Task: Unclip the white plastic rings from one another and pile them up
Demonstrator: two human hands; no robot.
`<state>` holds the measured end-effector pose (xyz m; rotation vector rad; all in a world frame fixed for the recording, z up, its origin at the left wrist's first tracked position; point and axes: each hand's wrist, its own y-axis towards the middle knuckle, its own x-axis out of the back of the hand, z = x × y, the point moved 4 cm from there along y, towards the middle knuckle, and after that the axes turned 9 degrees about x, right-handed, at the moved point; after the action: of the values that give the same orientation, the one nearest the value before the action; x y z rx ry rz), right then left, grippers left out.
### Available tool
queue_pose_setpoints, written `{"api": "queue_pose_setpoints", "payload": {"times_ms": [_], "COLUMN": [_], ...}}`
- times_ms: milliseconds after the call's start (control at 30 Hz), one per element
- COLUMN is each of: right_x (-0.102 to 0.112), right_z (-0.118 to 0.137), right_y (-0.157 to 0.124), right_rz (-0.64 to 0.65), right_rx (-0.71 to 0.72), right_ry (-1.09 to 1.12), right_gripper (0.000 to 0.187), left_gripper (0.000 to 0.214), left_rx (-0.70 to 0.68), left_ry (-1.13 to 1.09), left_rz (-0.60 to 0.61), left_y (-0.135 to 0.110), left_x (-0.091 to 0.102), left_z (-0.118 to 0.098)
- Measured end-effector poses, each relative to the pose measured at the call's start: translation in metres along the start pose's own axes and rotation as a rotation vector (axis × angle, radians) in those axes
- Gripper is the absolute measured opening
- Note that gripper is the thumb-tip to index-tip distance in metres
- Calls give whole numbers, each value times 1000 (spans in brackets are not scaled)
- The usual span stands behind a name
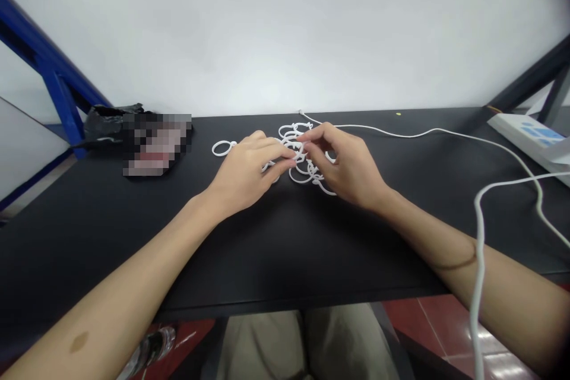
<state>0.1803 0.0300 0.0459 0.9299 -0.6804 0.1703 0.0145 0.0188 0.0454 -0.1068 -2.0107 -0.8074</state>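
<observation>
A tangled white cable (297, 154) lies in loops on the black table (267, 249), near the white wall. My left hand (247, 169) rests on the left side of the tangle, fingers pinched on a strand. My right hand (345, 163) is on the right side, thumb and fingers closed on another loop. The fingertips of both hands nearly meet over the knot. One small loop (224, 147) sticks out to the left of my left hand.
The white cable's long end (445, 133) runs right across the table and hangs down over my right forearm. A crumpled black bag (111, 122) lies at back left. A white and blue box (532, 136) sits at the right edge. Blue frame bars stand left.
</observation>
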Motion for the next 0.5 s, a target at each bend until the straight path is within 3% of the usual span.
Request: {"api": "queue_pose_setpoints", "payload": {"times_ms": [333, 433, 500], "right_x": [-3, -5, -6], "right_z": [-2, -3, -3], "right_y": [-2, -3, -4], "right_rz": [14, 53, 105], "right_rx": [-37, 8, 50], "right_ry": [-12, -76, -151], "right_gripper": [15, 27, 25], "left_gripper": [21, 24, 24], "left_rx": [19, 137, 251], "left_ry": [3, 122, 269], "left_rz": [-16, -57, -82], "left_y": [2, 6, 6], "left_x": [3, 10, 15], "left_z": [2, 21, 43]}}
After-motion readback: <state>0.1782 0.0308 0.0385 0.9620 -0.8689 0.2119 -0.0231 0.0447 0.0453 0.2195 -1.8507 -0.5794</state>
